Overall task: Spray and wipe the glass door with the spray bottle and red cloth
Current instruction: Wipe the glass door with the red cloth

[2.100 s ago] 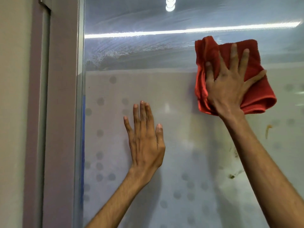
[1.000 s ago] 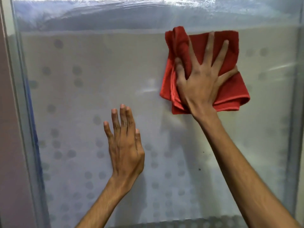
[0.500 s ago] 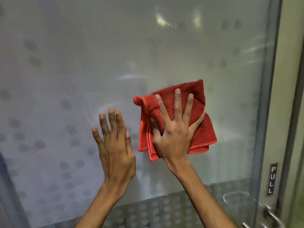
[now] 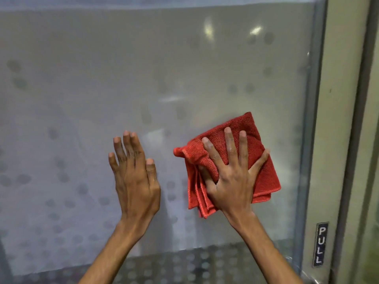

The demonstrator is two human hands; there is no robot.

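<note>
The frosted, dotted glass door (image 4: 143, 68) fills the head view. A folded red cloth (image 4: 260, 171) lies flat against the glass at right of centre. My right hand (image 4: 229, 177) presses on it with straight, spread fingers, and a fold of cloth bunches up beside the thumb. My left hand (image 4: 135, 173) rests flat on the bare glass just left of the cloth, fingers straight and holding nothing. The two hands are apart. No spray bottle shows in this view.
The door's right frame (image 4: 340, 119) runs vertically close to the cloth and carries a small PULL label (image 4: 320, 244). A metal handle (image 4: 303, 273) shows partly at the bottom right. A dotted metal strip (image 4: 184, 263) crosses the door's bottom.
My right hand has wiped the cloth down from the upper glass to mid-height and slightly right toward the frame. My left hand stayed flat on the glass.
</note>
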